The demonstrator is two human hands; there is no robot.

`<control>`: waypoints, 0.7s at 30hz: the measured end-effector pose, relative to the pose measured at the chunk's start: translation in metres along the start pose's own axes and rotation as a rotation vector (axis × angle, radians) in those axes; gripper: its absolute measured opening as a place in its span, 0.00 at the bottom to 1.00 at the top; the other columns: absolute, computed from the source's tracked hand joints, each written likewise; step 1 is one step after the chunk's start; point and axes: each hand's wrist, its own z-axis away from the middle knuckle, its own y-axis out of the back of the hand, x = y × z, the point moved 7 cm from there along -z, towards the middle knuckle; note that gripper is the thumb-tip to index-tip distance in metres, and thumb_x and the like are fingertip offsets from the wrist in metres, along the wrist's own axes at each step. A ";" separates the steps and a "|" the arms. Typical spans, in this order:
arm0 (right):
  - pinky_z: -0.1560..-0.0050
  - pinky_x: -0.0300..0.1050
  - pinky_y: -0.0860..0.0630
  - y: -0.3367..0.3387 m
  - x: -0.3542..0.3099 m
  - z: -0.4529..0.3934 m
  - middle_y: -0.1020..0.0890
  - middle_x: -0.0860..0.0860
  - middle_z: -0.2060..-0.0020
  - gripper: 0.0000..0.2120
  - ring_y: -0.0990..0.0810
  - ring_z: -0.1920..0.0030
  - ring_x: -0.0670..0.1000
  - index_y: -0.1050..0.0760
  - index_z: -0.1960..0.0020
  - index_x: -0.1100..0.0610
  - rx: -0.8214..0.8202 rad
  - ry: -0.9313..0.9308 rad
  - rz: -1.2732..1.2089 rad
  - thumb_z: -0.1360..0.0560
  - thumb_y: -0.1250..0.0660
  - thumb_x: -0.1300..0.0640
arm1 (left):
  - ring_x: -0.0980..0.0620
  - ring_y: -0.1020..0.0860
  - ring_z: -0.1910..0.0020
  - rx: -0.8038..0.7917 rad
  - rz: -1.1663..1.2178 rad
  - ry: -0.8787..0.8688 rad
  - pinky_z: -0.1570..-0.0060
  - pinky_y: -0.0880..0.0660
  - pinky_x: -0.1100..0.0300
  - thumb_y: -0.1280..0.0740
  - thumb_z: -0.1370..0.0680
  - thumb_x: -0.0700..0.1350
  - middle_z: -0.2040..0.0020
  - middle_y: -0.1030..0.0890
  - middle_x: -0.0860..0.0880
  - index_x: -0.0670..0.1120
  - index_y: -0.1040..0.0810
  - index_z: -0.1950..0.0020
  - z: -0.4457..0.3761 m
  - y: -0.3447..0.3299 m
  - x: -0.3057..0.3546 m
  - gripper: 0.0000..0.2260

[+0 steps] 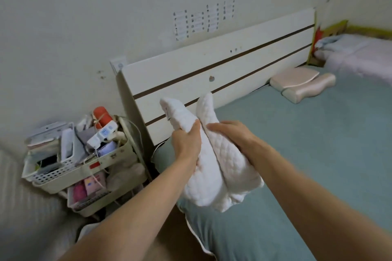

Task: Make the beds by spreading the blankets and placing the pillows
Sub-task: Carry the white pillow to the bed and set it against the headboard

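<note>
A white quilted pillow (214, 167) hangs folded in the air above the near left corner of the bed, which is covered by a teal sheet (297, 144). My left hand (187, 144) grips the pillow's left side, fingers curled round the fabric. My right hand (235, 135) holds its right side with the fingers wrapped over the top. A pink contoured pillow (303, 83) lies flat at the head of the bed, close to the white headboard (212, 70).
A cream basket trolley (84, 161) full of bottles, boxes and cables stands left of the headboard. A second bed with a pale pink blanket (360, 57) adjoins at the far right. A light-coloured couch or mattress edge (25, 197) fills the lower left.
</note>
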 end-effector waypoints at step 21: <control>0.59 0.47 0.32 0.122 0.002 -0.452 0.22 0.61 0.57 0.07 0.23 0.54 0.62 0.32 0.59 0.56 0.580 -0.032 0.790 0.32 0.41 0.67 | 0.43 0.20 0.46 -0.130 0.127 0.314 0.46 0.24 0.54 0.33 0.22 0.50 0.45 0.18 0.42 0.39 0.21 0.42 -0.393 -0.271 -0.063 0.16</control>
